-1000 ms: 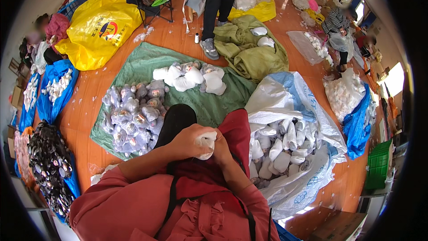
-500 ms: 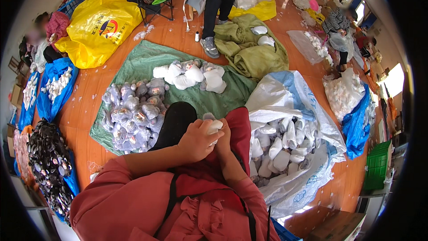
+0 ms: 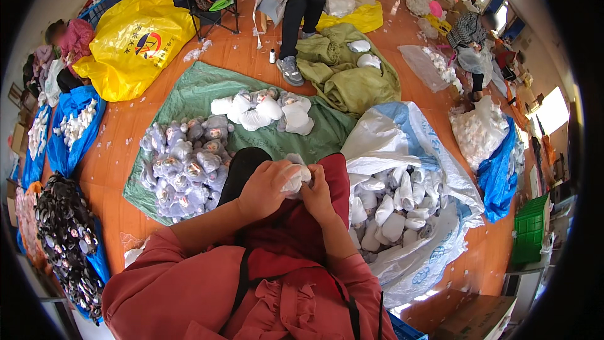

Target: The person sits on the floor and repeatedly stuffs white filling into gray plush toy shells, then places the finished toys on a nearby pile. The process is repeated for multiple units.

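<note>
Above my lap, both hands are closed round a small white and grey plush toy piece. My left hand wraps its left side. My right hand pinches its right edge with fingers and thumb. Just beyond my knees, a green sheet bears a heap of grey plush toys on the left and a row of white and grey plush pieces farther back. At my right, an opened white woven sack holds many more white and grey pieces.
A co-worker sits opposite with a white piece in hand, near an olive sheet. A yellow sack and folding chair stand far left. A dark heap lies left; a green crate stands right.
The plush piece has turned in my hands and now shows a broader white side. My hands have moved slightly up. The co-worker opposite has raised a hand.
</note>
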